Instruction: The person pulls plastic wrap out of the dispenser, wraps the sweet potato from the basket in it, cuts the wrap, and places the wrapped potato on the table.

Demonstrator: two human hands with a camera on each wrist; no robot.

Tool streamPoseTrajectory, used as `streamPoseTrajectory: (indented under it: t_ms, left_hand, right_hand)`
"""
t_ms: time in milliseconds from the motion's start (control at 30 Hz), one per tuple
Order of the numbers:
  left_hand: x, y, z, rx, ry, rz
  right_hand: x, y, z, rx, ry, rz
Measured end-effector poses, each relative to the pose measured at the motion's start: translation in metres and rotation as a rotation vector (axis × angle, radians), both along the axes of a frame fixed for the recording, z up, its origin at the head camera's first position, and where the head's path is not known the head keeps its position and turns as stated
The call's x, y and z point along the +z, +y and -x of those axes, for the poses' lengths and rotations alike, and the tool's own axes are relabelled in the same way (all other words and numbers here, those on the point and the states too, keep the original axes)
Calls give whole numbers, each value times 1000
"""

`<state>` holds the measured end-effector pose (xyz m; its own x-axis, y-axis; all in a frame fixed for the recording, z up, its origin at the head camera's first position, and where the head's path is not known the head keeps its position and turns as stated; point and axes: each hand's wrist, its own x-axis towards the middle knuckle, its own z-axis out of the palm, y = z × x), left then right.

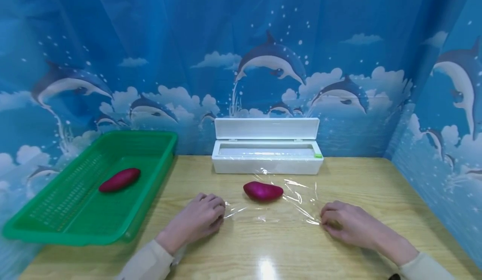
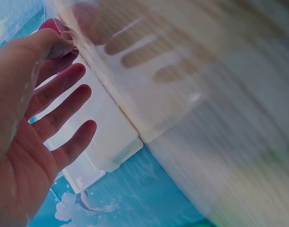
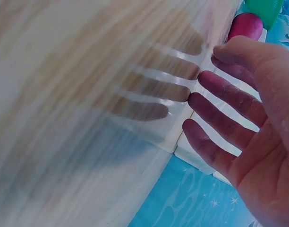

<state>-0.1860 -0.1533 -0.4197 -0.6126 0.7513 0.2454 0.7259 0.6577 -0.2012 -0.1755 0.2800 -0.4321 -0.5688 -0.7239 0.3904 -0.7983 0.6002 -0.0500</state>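
Observation:
A sheet of clear plastic wrap (image 1: 301, 209) lies stretched low over the table in front of an open white wrap dispenser box (image 1: 265, 165). A purple-red sweet potato (image 1: 262, 191) rests on the sheet, between the hands. My left hand (image 1: 197, 219) pinches the wrap's near left corner; in the left wrist view, thumb and index finger meet on the film and the other fingers (image 2: 64, 111) are spread. At the near right corner my right hand (image 1: 354, 225) pinches the wrap between thumb and index finger, its other fingers (image 3: 220, 118) extended in the right wrist view.
A green plastic basket (image 1: 129, 225) stands on the left, with another purple-red sweet potato (image 1: 119, 180) inside. The dispenser's raised lid (image 1: 266, 128) leans near the blue dolphin-print curtain (image 1: 196, 29) behind the wooden table (image 1: 241, 255). That curtain also covers the right side.

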Motion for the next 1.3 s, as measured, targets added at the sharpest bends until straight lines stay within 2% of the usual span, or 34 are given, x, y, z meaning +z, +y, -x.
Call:
streamPoseTrajectory:
  t_ms: [167,367,500,600,700,867,967,1100,1300]
  left_hand:
    - [5,-1,3,22,7,-45]
    - [18,-3,12,65,-64,-153]
    - [24,-5,21,53,-78,-262]
    - [25,-3,29,59,-132,-326]
    - [27,-1,37,94,-207,-381]
    - [30,3,51,179,-292,-429]
    - [31,5,59,197,-336,-461]
    - [28,6,70,222,-403,-518]
    - [22,5,81,302,-497,-600]
  right_hand:
    - [9,2,0,-62,-97,58]
    - [20,4,8,-123,-188,211]
    - [23,2,19,-141,-166,302]
    - [24,-1,26,-164,-165,338]
    - [25,-3,31,-210,-198,343]
    - [28,-6,41,-312,-279,319]
    - [30,-7,46,-368,-308,310]
    - [29,-8,54,-419,-335,300]
    - [24,-13,67,-481,-384,311]
